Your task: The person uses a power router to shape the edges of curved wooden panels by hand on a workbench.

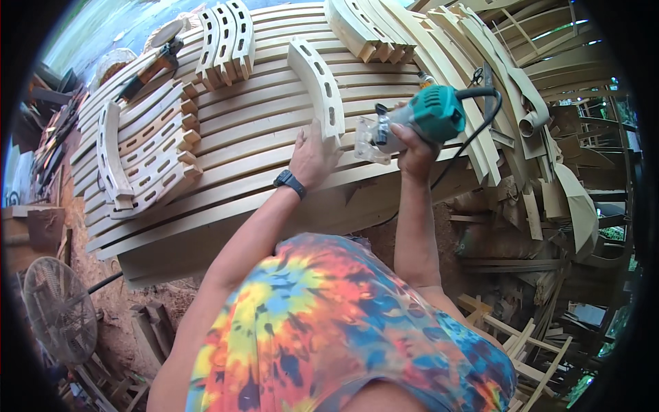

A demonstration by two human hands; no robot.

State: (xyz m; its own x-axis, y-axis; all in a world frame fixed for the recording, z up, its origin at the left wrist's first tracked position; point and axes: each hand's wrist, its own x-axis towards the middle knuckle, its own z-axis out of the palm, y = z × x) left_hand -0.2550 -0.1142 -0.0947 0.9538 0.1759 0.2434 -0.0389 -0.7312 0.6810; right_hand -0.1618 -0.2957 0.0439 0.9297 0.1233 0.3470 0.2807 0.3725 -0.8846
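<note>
My right hand (417,152) is wrapped round a trim router (437,113) with a teal motor housing and a clear base, holding it tilted above the slatted table. A black cord loops from its back end. My left hand (316,159), with a dark watch on the wrist, grips the near end of a curved wooden piece (320,86) that has a row of slots along it. This piece lies across the slats, and the router's base is just to its right, apart from it. Part of my left fingers is hidden by the wood.
More slotted curved pieces (226,44) stand in groups at the back, at the back right and on the left (154,147). An angle grinder (154,65) lies at the far left. Long boards (473,75) line the right side, and a round fan (60,309) stands at lower left.
</note>
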